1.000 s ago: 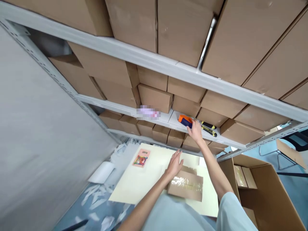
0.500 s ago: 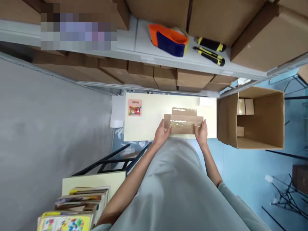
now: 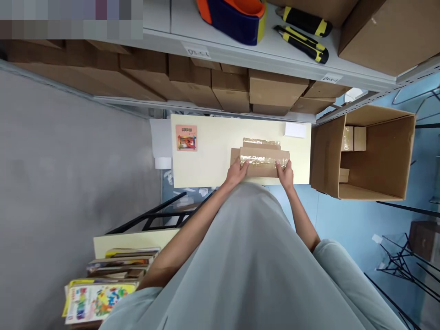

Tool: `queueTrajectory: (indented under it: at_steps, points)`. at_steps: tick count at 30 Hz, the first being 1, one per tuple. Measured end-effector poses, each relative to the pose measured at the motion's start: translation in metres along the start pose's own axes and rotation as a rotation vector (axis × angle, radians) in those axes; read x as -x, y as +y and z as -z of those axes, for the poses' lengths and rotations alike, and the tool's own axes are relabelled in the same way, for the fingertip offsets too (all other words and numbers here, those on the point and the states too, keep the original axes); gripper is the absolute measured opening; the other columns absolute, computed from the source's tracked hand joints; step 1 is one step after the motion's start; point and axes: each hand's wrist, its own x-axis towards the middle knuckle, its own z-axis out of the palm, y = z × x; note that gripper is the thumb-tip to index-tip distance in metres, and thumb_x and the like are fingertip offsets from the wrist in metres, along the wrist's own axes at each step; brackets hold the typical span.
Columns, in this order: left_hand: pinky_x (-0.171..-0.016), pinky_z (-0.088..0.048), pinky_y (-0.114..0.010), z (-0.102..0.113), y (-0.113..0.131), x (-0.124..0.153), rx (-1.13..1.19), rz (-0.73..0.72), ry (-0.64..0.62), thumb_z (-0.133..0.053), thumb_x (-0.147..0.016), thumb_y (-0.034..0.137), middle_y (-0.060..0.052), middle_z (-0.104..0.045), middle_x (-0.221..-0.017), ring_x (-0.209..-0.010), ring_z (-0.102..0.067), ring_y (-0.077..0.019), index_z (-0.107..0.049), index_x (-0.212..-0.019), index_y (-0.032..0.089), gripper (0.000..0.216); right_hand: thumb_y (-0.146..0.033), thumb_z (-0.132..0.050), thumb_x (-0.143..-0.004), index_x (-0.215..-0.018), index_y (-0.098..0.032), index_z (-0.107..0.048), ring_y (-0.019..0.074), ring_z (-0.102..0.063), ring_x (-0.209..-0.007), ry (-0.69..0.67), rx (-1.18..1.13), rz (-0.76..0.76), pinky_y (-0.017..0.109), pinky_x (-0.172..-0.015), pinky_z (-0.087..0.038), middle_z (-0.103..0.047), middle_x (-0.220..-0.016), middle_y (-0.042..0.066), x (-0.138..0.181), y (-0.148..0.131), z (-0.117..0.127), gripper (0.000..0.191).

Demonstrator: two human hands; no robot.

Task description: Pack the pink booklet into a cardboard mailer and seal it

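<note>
Right now both hands grip a small cardboard parcel (image 3: pixel 260 160) that lies on the cream table (image 3: pixel 213 156), near its front edge and toward its right side. The left hand (image 3: pixel 236 173) clasps the parcel's left end, fingers curled round the corner, while the right hand (image 3: pixel 285 173) pinches the right end the same way; a band of clear packing tape (image 3: pixel 263 160) runs along the top between them, and the flaps beneath it look closed. Judging from this, the sealing step seems finished or nearly so, and the parcel is being squared up or readied for lifting. A sensible next move would call for a firm two-handed lift, keeping the parcel level, with the open carton (image 3: pixel 374 156) just right of the table being the nearest place to receive it; other small boxes (image 3: pixel 354 137) already sit inside it. On the shelf behind the table rest an orange-and-blue tape dispenser (image 3: pixel 233 16) and two yellow-and-black utility knives (image 3: pixel 304 34). A colourful card (image 3: pixel 186 137) lies on the table's far left corner, a white slip (image 3: pixel 295 129) on its far right.
</note>
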Motion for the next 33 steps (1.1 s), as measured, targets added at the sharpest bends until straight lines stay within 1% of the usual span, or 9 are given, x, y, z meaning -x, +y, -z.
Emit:
queueTrajectory:
  at_steps: [5,9,12,16,20,23,26,29,33]
  points:
    - [-0.103,-0.057,-0.041,0.022,0.020,0.030,0.035,-0.091,0.038,-0.050,-0.108,0.053,-0.014,-0.077,-0.135,-0.123,-0.073,-0.0327,-0.059,-0.150,0.018,0.056,-0.072,-0.058,-0.102,-0.153,-0.019,-0.052,0.0327,-0.073,-0.120,0.081,-0.145,-0.043,0.044,-0.099,-0.060,-0.075,-0.138,0.019,0.022,-0.044,0.033,0.074]
    - [-0.103,-0.056,-0.040,0.058,0.035,0.057,0.044,-0.175,0.155,-0.048,-0.110,0.053,-0.012,-0.077,-0.137,-0.123,-0.073,-0.0317,-0.056,-0.155,0.020,0.057,-0.070,-0.058,-0.104,-0.151,-0.019,-0.054,0.0320,-0.070,-0.127,0.110,-0.152,0.038,0.043,-0.104,-0.058,-0.072,-0.142,0.018,0.030,-0.089,0.048,0.069]
    - [-0.102,-0.055,-0.039,0.090,0.034,0.067,0.012,-0.197,0.234,-0.044,-0.111,0.056,-0.012,-0.077,-0.136,-0.121,-0.074,-0.0317,-0.056,-0.155,0.021,0.057,-0.069,-0.055,-0.107,-0.152,-0.020,-0.054,0.0309,-0.070,-0.129,0.086,-0.177,0.118,0.045,-0.108,-0.057,-0.072,-0.142,0.017,0.028,-0.112,0.038,0.067]
    - [-0.099,-0.055,-0.041,0.115,0.005,0.054,-0.079,-0.133,0.294,-0.043,-0.111,0.058,-0.013,-0.079,-0.129,-0.119,-0.074,-0.0354,-0.062,-0.148,0.021,0.056,-0.072,-0.049,-0.108,-0.157,-0.020,-0.048,0.0312,-0.069,-0.131,0.019,-0.168,0.156,0.046,-0.110,-0.056,-0.072,-0.143,0.017,0.020,-0.120,-0.002,0.071]
    - [-0.099,-0.055,-0.043,0.109,-0.035,0.021,-0.101,-0.039,0.254,-0.045,-0.109,0.054,-0.017,-0.080,-0.124,-0.117,-0.074,-0.0381,-0.066,-0.142,0.018,0.053,-0.077,-0.037,-0.108,-0.158,-0.017,-0.043,0.0329,-0.070,-0.132,-0.068,-0.112,0.113,0.046,-0.112,-0.056,-0.071,-0.145,0.019,0.009,-0.100,-0.047,0.079]
    - [-0.100,-0.056,-0.043,0.093,-0.056,0.003,-0.064,-0.045,0.191,-0.047,-0.108,0.052,-0.016,-0.080,-0.124,-0.119,-0.073,-0.0366,-0.067,-0.140,0.019,0.050,-0.078,-0.031,-0.108,-0.158,-0.014,-0.040,0.0329,-0.069,-0.134,-0.114,-0.071,0.076,0.046,-0.113,-0.055,-0.069,-0.147,0.022,0.005,-0.077,-0.063,0.082]
    - [-0.100,-0.056,-0.044,0.079,-0.065,-0.003,-0.068,-0.023,0.115,-0.048,-0.107,0.048,-0.018,-0.080,-0.122,-0.118,-0.074,-0.0374,-0.069,-0.133,0.018,0.045,-0.076,-0.030,-0.108,-0.155,-0.011,-0.042,0.0332,-0.066,-0.137,-0.154,-0.030,0.029,0.046,-0.114,-0.054,-0.065,-0.151,0.025,0.008,-0.059,-0.067,0.081]
    - [-0.101,-0.055,-0.045,0.074,-0.068,-0.003,-0.061,-0.015,0.096,-0.047,-0.107,0.044,-0.019,-0.079,-0.126,-0.118,-0.073,-0.0374,-0.068,-0.133,0.017,0.043,-0.071,-0.030,-0.110,-0.155,-0.011,-0.043,0.0321,-0.065,-0.138,-0.162,-0.010,0.013,0.046,-0.115,-0.054,-0.063,-0.153,0.025,0.013,-0.053,-0.067,0.077]
    - [-0.101,-0.056,-0.043,0.081,-0.070,0.001,-0.081,-0.065,0.083,-0.048,-0.107,0.045,-0.018,-0.077,-0.119,-0.114,-0.071,-0.0340,-0.070,-0.124,0.017,0.040,-0.070,-0.036,-0.110,-0.141,-0.017,-0.060,0.0305,-0.067,-0.129,-0.132,-0.028,0.030,0.045,-0.111,-0.055,-0.072,-0.137,0.019,0.016,-0.059,-0.059,0.067]
